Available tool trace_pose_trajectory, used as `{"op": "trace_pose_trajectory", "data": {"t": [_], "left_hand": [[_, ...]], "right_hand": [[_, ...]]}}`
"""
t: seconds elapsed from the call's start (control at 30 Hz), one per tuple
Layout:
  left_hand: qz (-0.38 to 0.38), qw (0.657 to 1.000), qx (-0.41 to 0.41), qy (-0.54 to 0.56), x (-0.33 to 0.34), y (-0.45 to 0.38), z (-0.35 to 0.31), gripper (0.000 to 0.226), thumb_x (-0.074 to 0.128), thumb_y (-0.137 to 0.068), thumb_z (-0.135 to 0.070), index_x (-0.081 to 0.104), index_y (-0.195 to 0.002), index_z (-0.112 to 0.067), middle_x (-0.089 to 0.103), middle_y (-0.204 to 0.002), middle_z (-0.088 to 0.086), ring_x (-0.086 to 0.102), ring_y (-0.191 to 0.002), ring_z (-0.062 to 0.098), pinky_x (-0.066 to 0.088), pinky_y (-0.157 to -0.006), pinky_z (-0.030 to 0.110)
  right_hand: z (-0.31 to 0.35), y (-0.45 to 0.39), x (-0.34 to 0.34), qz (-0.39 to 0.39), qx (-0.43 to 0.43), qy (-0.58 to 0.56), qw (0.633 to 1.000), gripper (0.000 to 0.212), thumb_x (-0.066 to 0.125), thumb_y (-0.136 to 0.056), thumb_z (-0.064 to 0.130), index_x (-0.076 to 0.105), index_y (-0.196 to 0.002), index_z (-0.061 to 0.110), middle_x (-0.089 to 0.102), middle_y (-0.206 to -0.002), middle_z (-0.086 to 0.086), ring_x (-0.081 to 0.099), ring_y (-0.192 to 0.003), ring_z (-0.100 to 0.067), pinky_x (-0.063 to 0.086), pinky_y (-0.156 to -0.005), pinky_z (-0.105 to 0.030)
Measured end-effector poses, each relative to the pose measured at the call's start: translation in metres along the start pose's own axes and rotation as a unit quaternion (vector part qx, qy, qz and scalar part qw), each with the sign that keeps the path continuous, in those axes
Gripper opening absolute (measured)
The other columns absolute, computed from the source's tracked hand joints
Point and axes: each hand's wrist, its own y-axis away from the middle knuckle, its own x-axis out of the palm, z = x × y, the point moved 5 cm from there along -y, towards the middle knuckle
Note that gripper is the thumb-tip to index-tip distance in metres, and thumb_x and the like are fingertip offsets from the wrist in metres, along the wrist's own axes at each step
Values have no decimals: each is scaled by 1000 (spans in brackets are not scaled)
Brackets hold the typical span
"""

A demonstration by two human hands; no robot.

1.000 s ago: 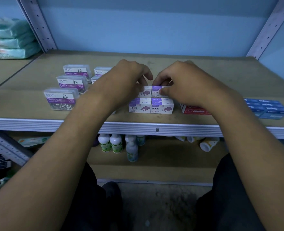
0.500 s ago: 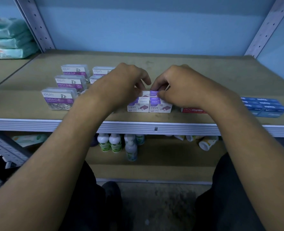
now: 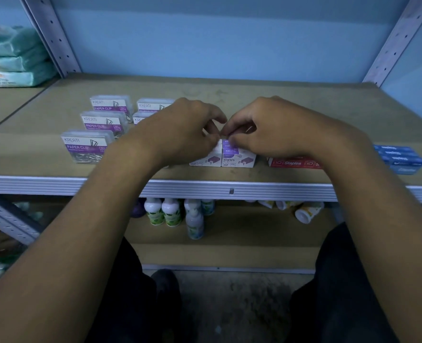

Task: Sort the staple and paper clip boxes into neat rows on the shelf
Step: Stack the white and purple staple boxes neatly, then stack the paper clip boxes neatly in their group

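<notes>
Purple-and-white staple boxes (image 3: 239,160) stand side by side near the front of the wooden shelf (image 3: 304,107), with more of them behind. My left hand (image 3: 180,129) and my right hand (image 3: 281,127) meet over them, fingertips pinched on the upper boxes just behind the front pair. How many boxes they grip is hidden. Clear paper clip boxes (image 3: 86,147) form two rows on the left; the right-hand row is partly behind my left hand. A red staples box (image 3: 294,163) lies just right of the purple ones. Blue staple boxes (image 3: 400,157) sit at the far right.
Metal uprights (image 3: 51,35) frame the shelf at both back corners. Green tissue packs (image 3: 9,58) are stacked on the neighbouring shelf to the left. On the lower shelf stand small bottles (image 3: 171,212), and a few bottles (image 3: 306,214) lie tipped over.
Both hands have come down and slightly forward, bringing the upper staple boxes low against the front pair. The fingertips are now closer together.
</notes>
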Motion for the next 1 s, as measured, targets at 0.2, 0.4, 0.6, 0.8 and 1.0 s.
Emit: {"op": "trace_pose_trajectory", "data": {"t": [0.2,0.4,0.6,0.8,1.0], "left_hand": [[48,999,2,8,2,5,0,89,84,-70,-41,40,-147,-28,68,-117,-15,61,-103,7,50,-96,32],[33,999,-1,25,2,2,1,86,87,-68,-36,45,-143,-30,72,-107,-15,59,-93,5,48,-86,25],[22,1000,17,9,4,1,0,77,86,-69,-37,51,-137,-33,72,-105,-15,60,-93,5,50,-83,28],[-1,998,39,56,-3,7,3,63,83,-72,-37,57,-130,-33,70,-109,-12,67,-98,6,56,-90,36],[-112,992,4,51,-34,23,29,53,75,-80,-41,58,-130,-34,70,-108,-15,68,-89,2,56,-88,30]], "right_hand": [[3,4,6,50,16,36,998,63,87,-73,42,66,-131,30,70,-119,14,64,-105,-7,52,-93,-30],[0,1,8,16,47,31,998,61,89,-71,36,68,-128,29,70,-118,6,66,-104,-15,55,-94,-37],[-1,-1,10,12,54,27,998,58,89,-71,34,70,-125,31,70,-118,4,66,-104,-17,55,-93,-38],[4,1,3,9,34,-8,999,58,86,-74,43,67,-128,33,71,-112,17,66,-104,-6,53,-95,-32],[16,-7,-6,-50,-5,-80,996,39,77,-86,40,69,-123,34,71,-108,17,65,-95,4,50,-88,-18]]}}
